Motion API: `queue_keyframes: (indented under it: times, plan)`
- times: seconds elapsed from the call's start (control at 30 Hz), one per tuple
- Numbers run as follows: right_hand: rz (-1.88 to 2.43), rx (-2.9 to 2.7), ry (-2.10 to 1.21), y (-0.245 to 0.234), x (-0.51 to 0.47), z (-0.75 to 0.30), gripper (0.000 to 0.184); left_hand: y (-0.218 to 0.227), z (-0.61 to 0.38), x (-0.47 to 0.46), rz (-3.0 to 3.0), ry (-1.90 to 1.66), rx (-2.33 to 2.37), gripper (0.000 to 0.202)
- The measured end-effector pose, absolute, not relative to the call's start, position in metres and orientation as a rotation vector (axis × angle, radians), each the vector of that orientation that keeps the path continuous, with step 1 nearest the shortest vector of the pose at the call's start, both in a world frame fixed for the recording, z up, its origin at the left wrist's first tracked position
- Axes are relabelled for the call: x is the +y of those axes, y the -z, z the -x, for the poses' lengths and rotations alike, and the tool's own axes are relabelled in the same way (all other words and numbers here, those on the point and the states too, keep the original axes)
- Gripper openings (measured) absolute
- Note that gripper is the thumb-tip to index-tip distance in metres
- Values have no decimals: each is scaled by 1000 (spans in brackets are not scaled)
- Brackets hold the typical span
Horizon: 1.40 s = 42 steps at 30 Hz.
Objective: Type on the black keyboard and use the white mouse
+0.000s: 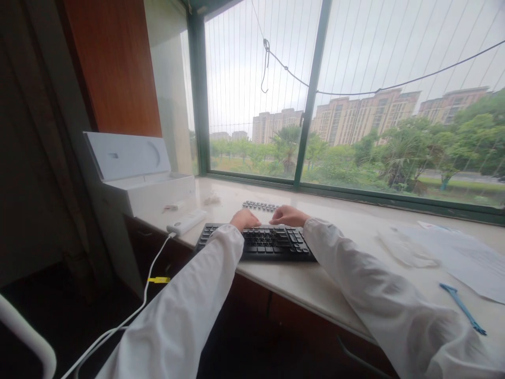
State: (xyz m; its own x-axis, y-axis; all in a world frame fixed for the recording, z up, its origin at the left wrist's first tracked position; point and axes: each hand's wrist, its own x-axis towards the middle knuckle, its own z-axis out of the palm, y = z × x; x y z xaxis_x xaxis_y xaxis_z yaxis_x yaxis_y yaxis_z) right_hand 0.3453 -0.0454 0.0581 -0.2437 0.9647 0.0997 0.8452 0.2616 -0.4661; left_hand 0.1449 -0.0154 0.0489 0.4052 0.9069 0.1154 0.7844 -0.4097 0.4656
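A pale stone counter [339,221] ran under a wide window [355,95] that showed trees and apartment blocks. A black keyboard [264,243] lay near its front edge. The left hand [244,218] and the right hand [288,215] rested at the far edge of the keyboard, knuckles up; whether the fingers were apart, I cannot tell. An open white box [134,176] stood at the left, a white power strip [186,221] beside it. Papers [465,258] and a blue tool [462,308] lay at the right.
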Motion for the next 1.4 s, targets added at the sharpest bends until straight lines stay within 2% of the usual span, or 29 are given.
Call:
queue_keyframes:
  times: [0.4, 0.63, 0.83, 1.0, 1.2, 1.4]
  plan:
    - [1515, -2266, -463, -42, -45, -339, 46, -67, -90, -6, -2182, -728, 1770, 32]
    - [1616, -1934, -334, -54, -45, -356, 40, -50, -43, -8, -2021, -895, 1972, 42]
    - [1864, -1689, -157, -45, -40, -404, 42, -19, -9, -18, -2106, -1265, 1703, 40]
    - [2080, -1586, -64, -36, -38, -437, 48, -6, 0, -17, -2046, -1388, 1623, 39]
    - [2109, -1485, -17, -32, -35, -457, 54, -6, 2, -13, -2003, -1378, 1573, 36]
    - [2243, -1588, -158, -47, -1, -462, 74, -3, 4, -12, -1982, -1341, 1524, 37]
